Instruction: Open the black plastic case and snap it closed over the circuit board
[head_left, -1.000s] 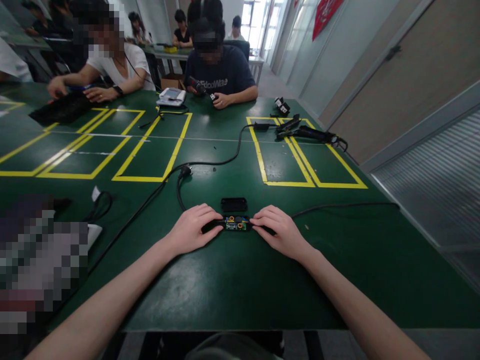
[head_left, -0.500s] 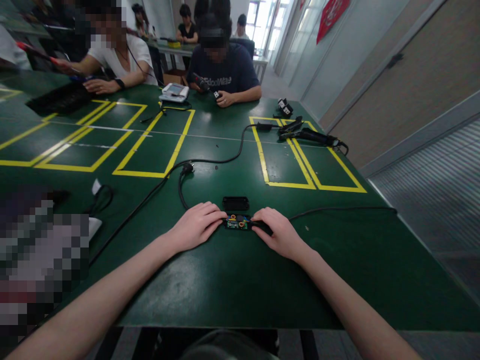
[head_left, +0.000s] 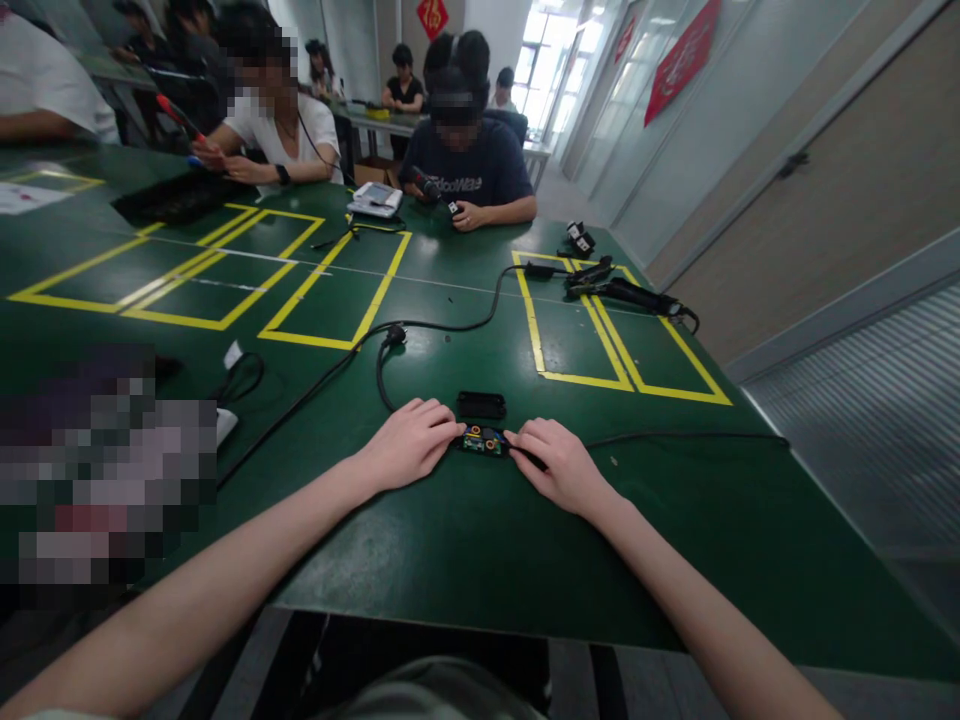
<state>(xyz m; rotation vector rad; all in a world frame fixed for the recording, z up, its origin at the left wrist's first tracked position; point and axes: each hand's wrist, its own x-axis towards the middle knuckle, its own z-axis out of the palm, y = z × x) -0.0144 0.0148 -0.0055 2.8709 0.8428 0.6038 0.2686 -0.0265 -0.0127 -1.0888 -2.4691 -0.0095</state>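
An opened black power adapter case (head_left: 484, 453) lies on the green table, its circuit board (head_left: 483, 439) with copper coils facing up. My left hand (head_left: 411, 442) is closed at the case's left end, thumb and fingers pressed there. At the opposite end my right hand (head_left: 556, 462) pinches the case where a black cable leaves it. Just beyond the case rests its black cover (head_left: 481, 405), hollow side up and apart from both hands. A short cord with a plug (head_left: 395, 336) runs from behind my left hand.
A long black cable (head_left: 450, 328) crosses the table toward a black hair-styler-like device (head_left: 626, 292) at far right. Another cord (head_left: 690, 436) stretches to the right edge. Yellow tape (head_left: 585, 380) marks rectangles. Two co-workers sit opposite, near a white device (head_left: 375, 198).
The camera view has shifted, so the scene sits slightly to the right and the background lower. Both hands stay at the ends of the adapter case. The co-worker at left has raised a red-handled tool.
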